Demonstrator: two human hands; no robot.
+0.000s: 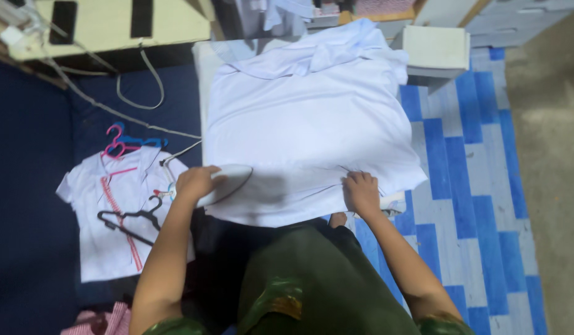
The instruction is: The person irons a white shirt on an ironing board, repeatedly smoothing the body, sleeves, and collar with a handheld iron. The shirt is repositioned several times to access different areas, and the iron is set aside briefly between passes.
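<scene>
While the left hand (pixel 196 182) is closed around the handle of the white electric iron (pixel 228 181), the right hand (pixel 362 192) lies with fingers bent down on the near hem of the white garment (pixel 305 130), pressing and pinching the cloth flat; it grasps nothing else. In the head view the garment is spread over a low white ironing pad (pixel 203 68), collar end far from the person, hem near the knees; the iron stands on the near left corner of the cloth, nose pointing to the right hand.

To do this stroke well, I judge that the right hand should keep the hem stretched and stay apart from the hot sole; the iron should travel along the hem in one slow line, since small folds show just beside the right fingers; the grey cord (pixel 122 115) that runs over the dark blue mat (pixel 26 174) should stay loose behind the iron.

As for containers, I see none open in this view; a white box (pixel 436 49) stands beside the far right corner of the pad, shut or turned, so its content is hidden. On the mat at the left lies a small white shirt with red trim (pixel 110 211), with a black hanger (pixel 129 220) on it and pink and blue hangers (pixel 127 142) touching its collar; the blue striped mat (pixel 467 174) lies at the right.
</scene>
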